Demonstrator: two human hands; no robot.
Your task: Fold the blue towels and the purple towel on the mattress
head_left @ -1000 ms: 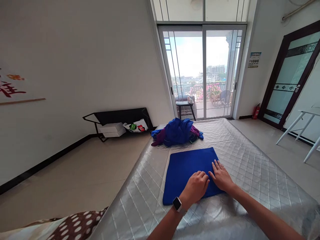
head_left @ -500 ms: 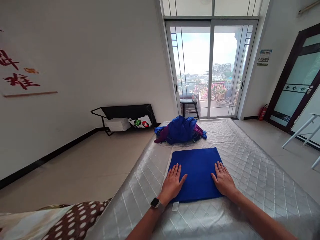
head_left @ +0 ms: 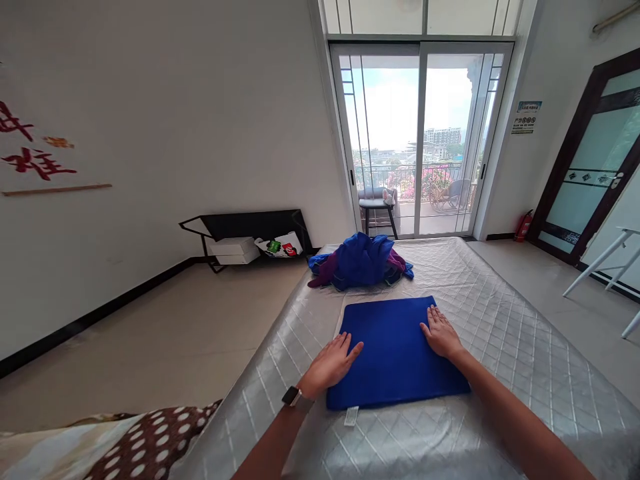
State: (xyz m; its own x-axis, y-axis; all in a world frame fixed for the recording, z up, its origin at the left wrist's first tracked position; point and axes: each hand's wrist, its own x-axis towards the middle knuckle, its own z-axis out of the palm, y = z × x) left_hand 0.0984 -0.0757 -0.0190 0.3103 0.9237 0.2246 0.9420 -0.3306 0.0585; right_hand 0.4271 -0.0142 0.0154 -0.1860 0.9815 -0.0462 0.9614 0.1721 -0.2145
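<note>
A flat blue folded cloth (head_left: 393, 350) lies on the silver quilted mattress (head_left: 500, 333), with a small white tag (head_left: 351, 417) at its near edge. On its left edge rests my left hand (head_left: 330, 363), palm down, fingers extended and thumb apart, a watch (head_left: 291, 396) on the wrist. My right hand (head_left: 441, 331) lies flat over the upper right edge, its fingers pointing to the far corner. Neither hand grips anything. Beyond the folded cloth sits a crumpled blue and purple pile of fabric (head_left: 364, 260).
A black rack (head_left: 250, 223) with white boxes (head_left: 235, 248) stands by the left wall. Brown dotted fabric (head_left: 155, 440) is at the lower left. Sliding glass doors (head_left: 423, 140) are ahead; a fire extinguisher (head_left: 523, 226) and white table legs (head_left: 597, 262) are to the right.
My right hand has slid up toward the cloth's far right corner. My left hand has shifted left and slightly nearer, uncovering more of the cloth's lower left part.
</note>
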